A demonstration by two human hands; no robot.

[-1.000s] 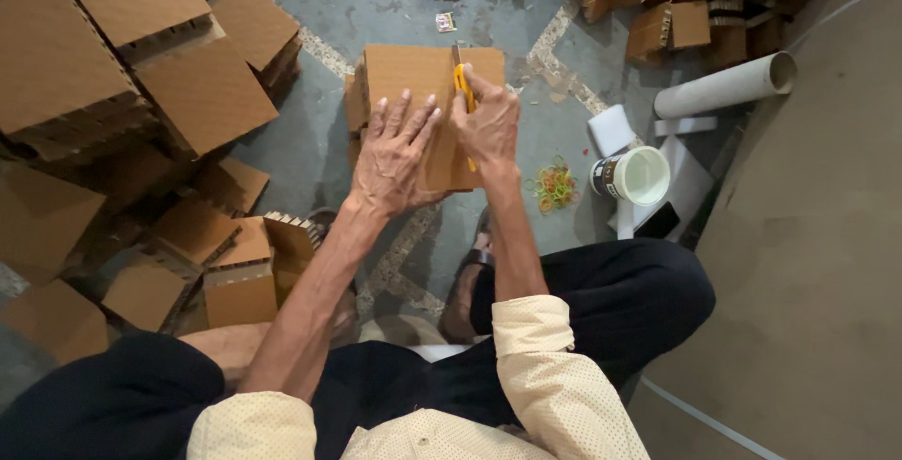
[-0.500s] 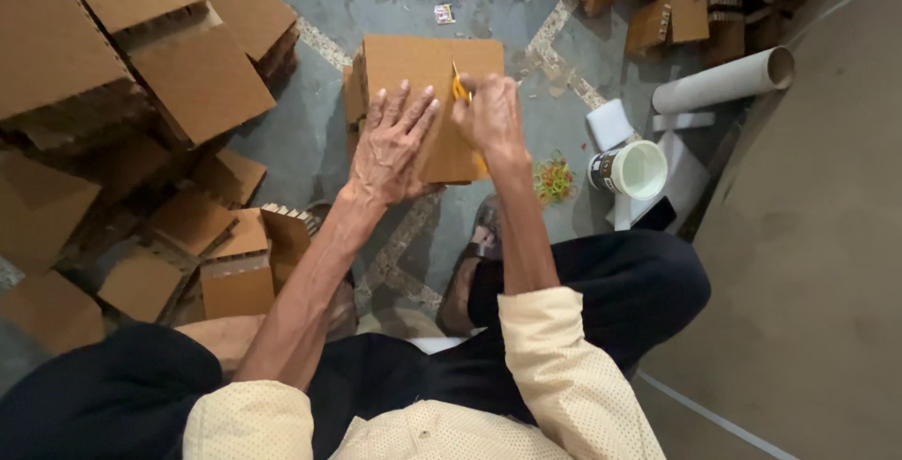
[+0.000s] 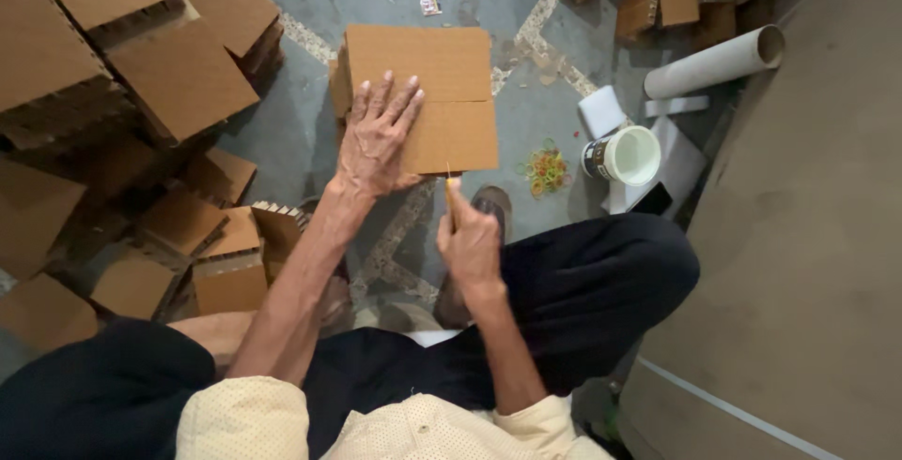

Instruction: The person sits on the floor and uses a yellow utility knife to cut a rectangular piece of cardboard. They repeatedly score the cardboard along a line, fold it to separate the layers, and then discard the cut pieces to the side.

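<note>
Left hand (image 3: 376, 140) flat, fingers spread on brown cardboard sheet (image 3: 442, 75); right hand (image 3: 470, 239) gripping yellow-handled cutter (image 3: 451, 199) at near edge; cut line across sheet, rest uncut

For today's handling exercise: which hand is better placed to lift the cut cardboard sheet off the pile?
Probably left: the left hand lies flat on the cardboard sheet, while the right hand is off it, gripping a yellow cutter.

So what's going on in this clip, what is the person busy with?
A person sits on the floor over a square cardboard sheet. The left hand lies flat on it, fingers spread. The right hand grips a yellow-handled cutter at the sheet's near edge. Stacks of cut cardboard pieces lie to the left, with a white cup, rubber bands and a cardboard tube to the right.
</note>
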